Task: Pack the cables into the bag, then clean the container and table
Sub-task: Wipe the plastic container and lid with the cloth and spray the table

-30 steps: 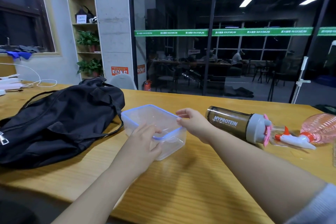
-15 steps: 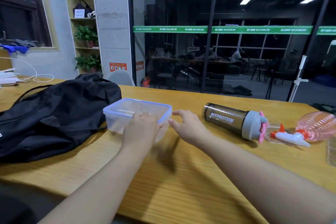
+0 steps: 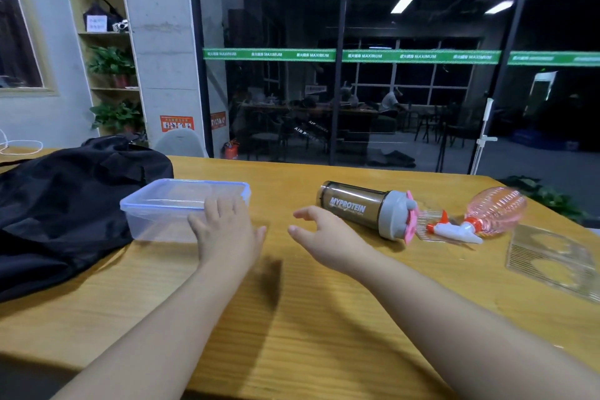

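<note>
Right hand (image 3: 319, 232) off container (image 3: 168, 208), beside "MYPROTEIN" shaker (image 3: 360, 208)

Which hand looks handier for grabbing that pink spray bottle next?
Probably the right hand: it is free and nearer the spray bottle, while the left hand rests on the container.
</note>
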